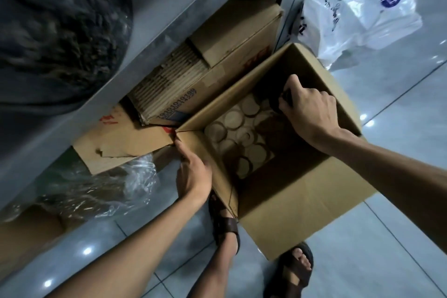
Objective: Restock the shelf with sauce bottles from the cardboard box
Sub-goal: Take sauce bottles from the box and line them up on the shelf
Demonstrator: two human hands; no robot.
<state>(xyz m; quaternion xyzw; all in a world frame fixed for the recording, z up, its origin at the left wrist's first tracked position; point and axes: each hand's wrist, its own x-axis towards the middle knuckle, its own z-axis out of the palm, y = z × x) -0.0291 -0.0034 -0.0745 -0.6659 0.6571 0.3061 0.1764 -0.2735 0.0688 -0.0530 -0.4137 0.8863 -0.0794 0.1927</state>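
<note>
An open cardboard box (304, 191) stands on the tiled floor, seen from above. Its bottom shows round ring marks. In its far corner stands a dark sauce bottle (275, 101), mostly in shadow. My right hand (308, 110) reaches into the box and is closed around the bottle's dark top. My left hand (193, 172) presses against the box's left wall near a top corner, steadying it. The metal shelf (154, 31) runs along the left.
Under the shelf lie flattened cartons (169, 84), a brown carton (242, 31) and crumpled clear plastic (96, 184). A white printed plastic bag (362, 7) sits on the floor past the box. My sandalled feet (295, 271) stand beside the box's near corner.
</note>
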